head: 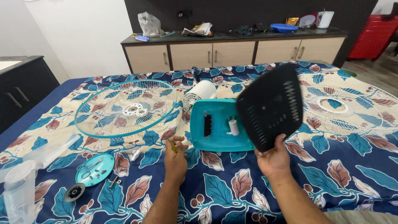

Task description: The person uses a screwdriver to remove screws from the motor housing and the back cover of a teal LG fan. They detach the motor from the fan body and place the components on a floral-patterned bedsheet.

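Observation:
My right hand (273, 159) grips the lower corner of a black vented plastic cover (271, 105) and holds it up, tilted, over the right side of a teal fan base (219, 124). The base lies open side up, showing a black part and a small white part inside. My left hand (175, 159) is closed around a small yellow-handled tool (174, 146), just left of the base. A white fan motor housing (200, 93) lies behind the base.
All this lies on a bed with a blue leaf-print sheet (224, 186). A teal fan grille (126, 108) lies to the left, a white grille (348, 105) to the right. A teal cap with screws (94, 169), a black disc (74, 192) and clear fan blades (25, 174) sit at front left. A cluttered cabinet (232, 49) stands behind.

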